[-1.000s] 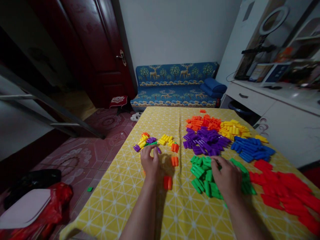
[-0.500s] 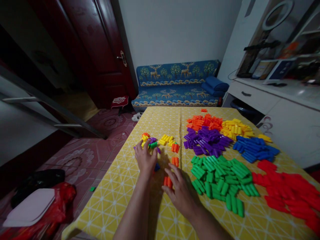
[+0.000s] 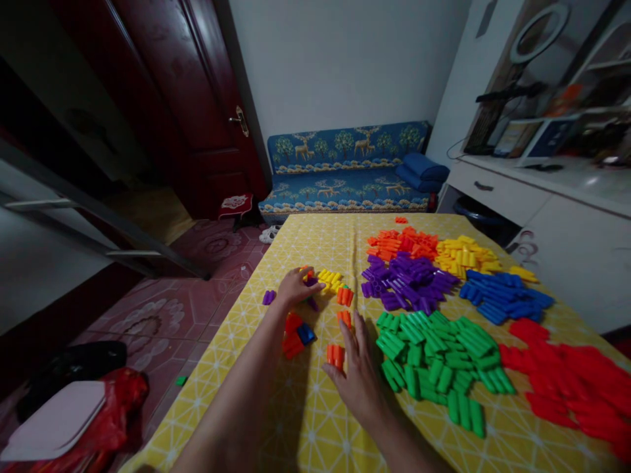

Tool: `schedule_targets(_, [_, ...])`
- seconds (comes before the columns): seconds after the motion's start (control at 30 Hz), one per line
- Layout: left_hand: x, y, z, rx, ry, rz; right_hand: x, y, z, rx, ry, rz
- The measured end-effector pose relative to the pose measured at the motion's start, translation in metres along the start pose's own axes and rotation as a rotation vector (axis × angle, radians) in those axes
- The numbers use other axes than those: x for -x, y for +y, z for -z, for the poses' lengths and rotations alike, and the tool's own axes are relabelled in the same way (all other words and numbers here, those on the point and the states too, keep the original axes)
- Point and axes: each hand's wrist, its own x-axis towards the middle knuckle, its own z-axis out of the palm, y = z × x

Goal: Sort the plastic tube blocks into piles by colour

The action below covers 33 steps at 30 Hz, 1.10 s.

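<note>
My left hand point(image 3: 294, 289) is cupped over a small mixed cluster of plastic building blocks point(image 3: 311, 281), with orange, yellow and purple showing. Thumb and fingers are apart; some fingertips are hidden. Below that wrist lie red-orange blocks point(image 3: 292, 336) and a blue block point(image 3: 306, 334). My right hand point(image 3: 362, 368) is open, its fingers spread on or just above the cloth. Beside its thumb rests an orange block point(image 3: 336, 356), and another orange block point(image 3: 344, 319) is by its fingertips. A third orange block point(image 3: 344, 296) and yellow blocks point(image 3: 330, 280) lie farther up.
Sorted heaps of green point(image 3: 438, 355), purple point(image 3: 407, 279), orange point(image 3: 401, 243), yellow point(image 3: 466, 255), blue point(image 3: 505, 295) and red blocks point(image 3: 576, 378) cover the table's right side. A lone purple block point(image 3: 269, 297) lies near the left edge. A sofa point(image 3: 345, 177) stands beyond.
My left hand has moved right along with part of the mixed cluster, uncovering the purple block and the red-orange and blue blocks. My right hand has shifted slightly right.
</note>
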Motion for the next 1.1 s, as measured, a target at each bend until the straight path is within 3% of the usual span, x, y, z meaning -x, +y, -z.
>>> schedule_targets(0.17, [-0.001, 0.026, -0.013, -0.093, -0.139, -0.297, -0.002, 0.002, -0.003, -0.067, 0.062, 0.0])
schedule_targets(0.37, [-0.003, 0.061, -0.014, -0.274, -0.265, -0.446, 0.0, 0.005, -0.009, -0.137, 0.061, -0.017])
schedule_targets(0.53, [-0.008, 0.076, -0.019, -0.334, -0.398, -0.588, 0.001, 0.006, -0.009, -0.142, 0.079, -0.005])
schedule_targets(0.6, [-0.008, 0.078, -0.017, -0.36, -0.404, -0.601, 0.001, 0.007, -0.008, -0.14, 0.075, 0.001])
schedule_targets(0.8, [0.006, 0.085, -0.01, -0.44, -0.267, -0.546, 0.002, 0.009, -0.01, -0.11, 0.114, 0.02])
schedule_targets(1.1, [0.031, 0.081, -0.024, -0.307, -0.146, -0.35, 0.001, 0.011, -0.01, -0.105, 0.092, 0.017])
